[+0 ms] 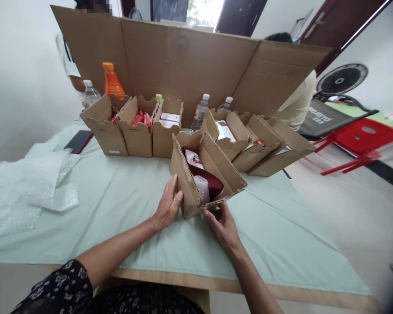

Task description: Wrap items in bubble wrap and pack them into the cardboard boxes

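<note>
Your left fingers and right fingers hold the open box at its left side and near end, maybe to keep it steady.

reaches forward with a bare left forearm and a bare right forearm, converging ahead. extends the bare left hand forward, thumb apart from the fingers. angles the bare right hand inward, thumb and fingers parted, fingertips partly hidden. wears a black, pale-flowered fabric sleeve above the left forearm.
</note>
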A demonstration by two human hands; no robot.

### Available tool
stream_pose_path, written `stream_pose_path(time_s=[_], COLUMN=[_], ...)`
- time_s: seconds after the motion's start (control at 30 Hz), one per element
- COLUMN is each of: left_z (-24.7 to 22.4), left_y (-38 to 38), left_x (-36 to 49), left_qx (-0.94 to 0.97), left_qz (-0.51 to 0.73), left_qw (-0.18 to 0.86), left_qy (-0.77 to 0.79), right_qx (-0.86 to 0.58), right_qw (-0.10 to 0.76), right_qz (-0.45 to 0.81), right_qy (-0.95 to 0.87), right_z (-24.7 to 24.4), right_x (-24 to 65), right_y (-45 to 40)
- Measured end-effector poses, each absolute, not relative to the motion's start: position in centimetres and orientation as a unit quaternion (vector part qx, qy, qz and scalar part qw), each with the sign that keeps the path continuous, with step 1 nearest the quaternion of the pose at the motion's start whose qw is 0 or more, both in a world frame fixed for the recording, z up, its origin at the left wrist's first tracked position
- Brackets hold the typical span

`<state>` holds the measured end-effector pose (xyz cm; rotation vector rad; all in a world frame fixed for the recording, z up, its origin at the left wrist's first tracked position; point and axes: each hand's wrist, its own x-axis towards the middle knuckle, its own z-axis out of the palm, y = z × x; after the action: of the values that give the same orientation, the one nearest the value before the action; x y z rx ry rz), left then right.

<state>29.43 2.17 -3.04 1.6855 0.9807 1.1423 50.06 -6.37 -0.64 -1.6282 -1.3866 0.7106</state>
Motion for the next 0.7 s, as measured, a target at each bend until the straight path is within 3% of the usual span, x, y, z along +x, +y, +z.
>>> stream_pose_path(time_s=[0.4, 0.7], left_z=[-3.0, -2.9], left_y=[4.9, 6.3], left_x=[30.9, 29.6], left_qx=[0.707, 0.71], left_qz=[0.435, 0.449], left_qw=[0.424, 0.451], left_qy=[0.362, 0.3], right_qx=[-0.663, -0.715], right_qw=[0.464, 0.38], right_qz=[0.245, 0.202], right_qy=[-0.534, -0.551], right_z=[-1.5, -1.2], right_x=[49.8, 50.0], right_y=[-4.2, -2.9])
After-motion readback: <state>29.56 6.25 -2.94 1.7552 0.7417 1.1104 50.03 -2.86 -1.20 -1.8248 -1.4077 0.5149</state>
